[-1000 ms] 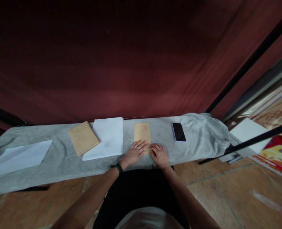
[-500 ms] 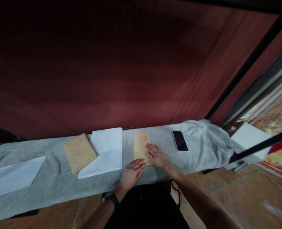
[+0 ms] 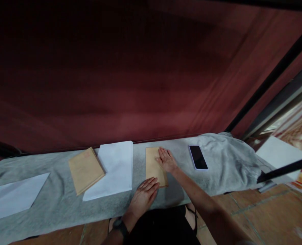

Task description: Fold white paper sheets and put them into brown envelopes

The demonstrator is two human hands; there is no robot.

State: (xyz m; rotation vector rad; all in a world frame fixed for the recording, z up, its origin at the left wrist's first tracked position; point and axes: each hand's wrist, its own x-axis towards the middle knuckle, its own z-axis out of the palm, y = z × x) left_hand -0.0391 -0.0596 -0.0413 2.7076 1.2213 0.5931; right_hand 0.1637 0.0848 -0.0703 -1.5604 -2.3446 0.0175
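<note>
A brown paper envelope [image 3: 154, 165] lies flat on the grey cloth in front of me, its long side running away from me. My left hand [image 3: 145, 193] rests flat over its near left corner, fingers stretched out. Near the far right edge of the envelope, my right hand [image 3: 167, 160] lies flat with its fingers extended and the thumb a little apart. Parts of the envelope's right edge and near corner are hidden under the hands. Neither hand grips anything.
Left of the envelope is a stack of white paper [image 3: 117, 170], partly covered by a stack of brown envelopes [image 3: 86, 170]. Another white sheet [image 3: 15, 195] lies far left. A phone [image 3: 198, 157] sits on the right of the grey cloth [image 3: 227, 163]. Dark red fabric [image 3: 140, 85] rises behind.
My right hand has slid up along the envelope's right side toward its far end. My left hand stays at the near left corner. The view has shifted slightly.
</note>
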